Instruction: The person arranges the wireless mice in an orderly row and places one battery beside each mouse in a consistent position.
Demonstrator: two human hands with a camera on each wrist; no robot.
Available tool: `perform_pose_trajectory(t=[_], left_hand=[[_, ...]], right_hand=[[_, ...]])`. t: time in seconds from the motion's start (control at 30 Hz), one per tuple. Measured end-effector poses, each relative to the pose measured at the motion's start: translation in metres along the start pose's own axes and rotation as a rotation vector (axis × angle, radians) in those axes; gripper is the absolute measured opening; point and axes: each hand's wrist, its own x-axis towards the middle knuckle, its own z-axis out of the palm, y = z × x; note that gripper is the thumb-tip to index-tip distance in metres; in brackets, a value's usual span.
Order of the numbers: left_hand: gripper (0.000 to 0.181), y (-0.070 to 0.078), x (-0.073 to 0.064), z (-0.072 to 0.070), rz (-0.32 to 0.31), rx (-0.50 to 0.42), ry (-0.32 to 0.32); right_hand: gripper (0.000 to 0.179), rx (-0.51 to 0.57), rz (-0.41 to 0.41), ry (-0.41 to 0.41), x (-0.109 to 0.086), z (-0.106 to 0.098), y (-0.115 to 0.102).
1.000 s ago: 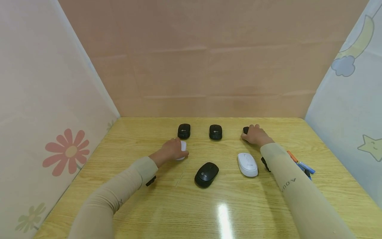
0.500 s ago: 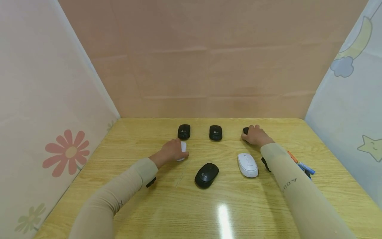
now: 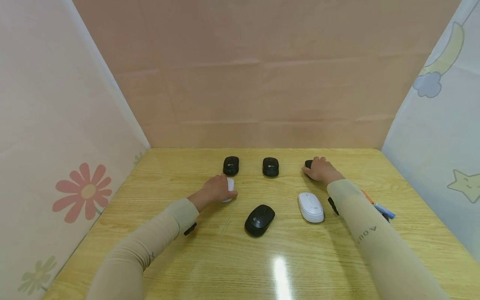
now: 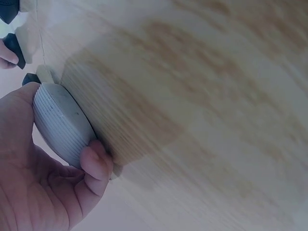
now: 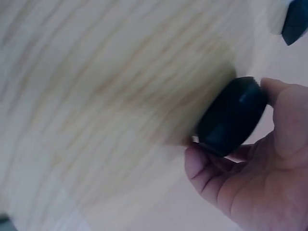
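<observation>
My left hand (image 3: 216,189) grips a white computer mouse (image 3: 230,184) by its sides, just in front of a black mouse (image 3: 231,166). In the left wrist view, thumb and fingers wrap the ends of that white mouse (image 4: 65,125), its ribbed side showing. Farther right, my right hand (image 3: 321,170) holds another black mouse (image 3: 308,163), partly covered by the fingers. The right wrist view shows this black mouse (image 5: 232,117) pinched between thumb and fingertips, low over the wood surface.
A black mouse (image 3: 271,166) stands at the back middle. Nearer lie another black mouse (image 3: 259,220) and a white mouse (image 3: 311,207). Beside the right forearm are an orange pen (image 3: 367,196) and a blue one (image 3: 385,211), partly hidden by the sleeve. A tan wall (image 3: 258,83) rises behind the table.
Both hands keep their grips in nearly the same places. The head view shifts very slightly; the right sleeve has turned a little and covers more of the pens.
</observation>
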Motion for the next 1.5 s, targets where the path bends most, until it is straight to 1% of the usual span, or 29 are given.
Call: perform_pose_trajectory(t=[0.13,0.33,0.57,0.77,0.93,1.17,1.27,1.37,1.5], left_hand=[[0.072,0.000,0.000,-0.001,0.001,-0.008,-0.002],[0.073,0.001,-0.002,-0.002,0.002,-0.016,-0.003],[0.074,0.001,-0.002,-0.002,-0.003,-0.016,-0.009],[0.071,0.001,-0.001,-0.002,-0.001,-0.012,-0.009],[0.067,0.001,-0.001,-0.002,0.018,-0.012,0.011],[0.066,0.001,-0.001,-0.001,0.031,0.002,0.018],[0.065,0.002,-0.002,-0.001,0.038,0.006,0.016],[0.065,0.002,-0.002,-0.001,0.035,-0.004,0.018],[0.066,0.002,-0.002,-0.002,0.030,-0.016,0.021]], right_hand=[[0.080,-0.015,0.003,0.000,-0.003,-0.004,-0.003],[0.079,-0.041,0.013,0.037,-0.010,-0.010,-0.012],[0.083,0.006,0.057,0.082,-0.028,-0.016,-0.031],[0.083,0.008,0.041,0.123,-0.044,-0.018,-0.049],[0.082,-0.012,0.034,0.127,-0.057,-0.017,-0.063],[0.078,-0.049,-0.033,0.142,-0.075,-0.013,-0.080],[0.074,-0.019,-0.046,0.128,-0.082,-0.012,-0.089],[0.071,0.005,-0.081,0.111,-0.090,-0.010,-0.098],[0.069,-0.013,-0.140,0.116,-0.099,-0.004,-0.108]])
